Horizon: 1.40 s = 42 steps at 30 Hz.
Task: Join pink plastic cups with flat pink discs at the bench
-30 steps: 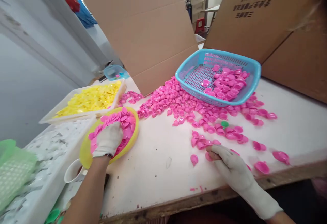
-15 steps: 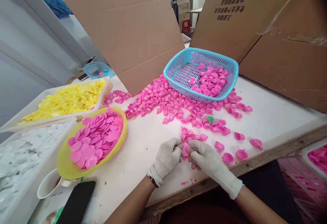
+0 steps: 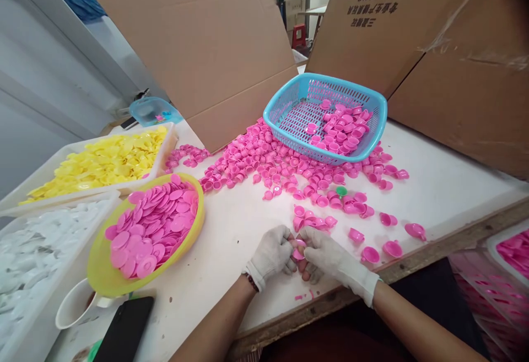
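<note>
Both my hands wear pale gloves with bare fingertips and meet above the front of the table. Between them is a small pink toy cup (image 3: 298, 249), its round rim or disc facing me. My left hand (image 3: 270, 254) pinches it from the left. From the other side my right hand (image 3: 328, 254) closes its fingers on it, hiding part of the piece. Just behind the fingers lies a small group of pink toy cups (image 3: 312, 220). A yellow bowl (image 3: 197, 223) full of pink discs (image 3: 155, 224) stands to the left.
A blue basket (image 3: 374, 152) holding pink pieces rests amid a large heap of pink cups (image 3: 248, 155). Trays of yellow pieces (image 3: 107, 158) and white pieces (image 3: 33, 257) stand left, near a white cup (image 3: 68, 309) and a black phone (image 3: 124, 331). Cardboard (image 3: 198, 37) rises behind.
My right hand has shifted slightly left, and its fingers have closed in further around the pink cup. The piece has been turned a little between my fingers.
</note>
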{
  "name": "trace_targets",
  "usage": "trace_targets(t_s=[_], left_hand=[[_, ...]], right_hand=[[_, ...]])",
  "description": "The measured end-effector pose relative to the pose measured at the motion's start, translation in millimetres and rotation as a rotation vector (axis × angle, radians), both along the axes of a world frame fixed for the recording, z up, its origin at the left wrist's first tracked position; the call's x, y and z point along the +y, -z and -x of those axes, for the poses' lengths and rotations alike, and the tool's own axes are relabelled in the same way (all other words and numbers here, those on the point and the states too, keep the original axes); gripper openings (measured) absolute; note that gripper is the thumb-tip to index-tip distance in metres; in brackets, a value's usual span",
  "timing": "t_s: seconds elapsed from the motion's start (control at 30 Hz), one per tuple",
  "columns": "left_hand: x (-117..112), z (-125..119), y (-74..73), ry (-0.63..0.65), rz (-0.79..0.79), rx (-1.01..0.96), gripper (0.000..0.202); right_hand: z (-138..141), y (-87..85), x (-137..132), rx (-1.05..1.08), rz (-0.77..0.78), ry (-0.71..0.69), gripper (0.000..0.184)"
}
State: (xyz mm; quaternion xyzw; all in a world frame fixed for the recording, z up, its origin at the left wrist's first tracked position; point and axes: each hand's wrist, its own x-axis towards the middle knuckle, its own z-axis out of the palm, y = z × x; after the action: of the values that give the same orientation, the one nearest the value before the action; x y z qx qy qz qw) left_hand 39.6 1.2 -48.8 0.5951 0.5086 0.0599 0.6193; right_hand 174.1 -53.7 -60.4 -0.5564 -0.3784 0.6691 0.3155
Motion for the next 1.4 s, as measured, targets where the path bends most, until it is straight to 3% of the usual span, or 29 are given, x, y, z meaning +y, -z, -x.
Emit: trace_targets(t_s=[0.1, 0.17, 0.27, 0.43, 0.6, 0.8, 0.97, 1.13, 1.3, 1.4], left_hand=[[-6.1, 5.5, -2.0, -0.013, -0.357, -0.027, 0.008], [-9.4, 9.4, -4.6, -0.011, -0.524, -0.092, 0.013], [-11.2, 13.1, -7.9, 0.009, -0.487, -0.217, 0.016], [-10.5, 15.1, -9.9, 0.006, -0.539, -0.381, 0.021], [-12.5, 16.6, -10.7, 0.063, -0.789, -0.381, 0.012], [-15.7, 17.6, -15.7, 0.120, -0.893, -0.448, 0.017], [-11.5, 20.3, -18.7, 0.218, -0.990, -0.426, 0.034], [-11.9, 20.7, -13.6, 0.276, -1.109, -0.396, 0.022], [-17.7, 18.2, -11.2, 0.205, -1.053, -0.329, 0.012], [-22.5, 16.8, -12.7, 0.171, -0.970, -0.234, 0.009]], right_hand=[[1.6, 3.2, -6.9, -0.039, -0.207, 0.055, 0.006], [2.1, 3.4, -12.3, -0.168, -0.373, 0.101, 0.019], [1.0, 3.8, -18.2, -0.393, -0.515, 0.134, 0.044], [-2.1, 12.2, -21.4, -0.697, -0.730, 0.113, 0.037], [-1.1, 20.1, -25.1, -0.890, -0.905, 0.097, 0.035], [-0.3, 17.6, -28.2, -0.985, -0.968, 0.074, 0.036], [3.3, 13.6, -28.4, -1.062, -0.952, 0.081, 0.031], [4.8, 8.6, -27.3, -1.077, -0.946, 0.048, 0.019], [3.7, 8.2, -28.4, -1.098, -0.945, 0.032, 0.019], [3.1, 9.4, -29.6, -0.984, -0.887, 0.016, 0.019]])
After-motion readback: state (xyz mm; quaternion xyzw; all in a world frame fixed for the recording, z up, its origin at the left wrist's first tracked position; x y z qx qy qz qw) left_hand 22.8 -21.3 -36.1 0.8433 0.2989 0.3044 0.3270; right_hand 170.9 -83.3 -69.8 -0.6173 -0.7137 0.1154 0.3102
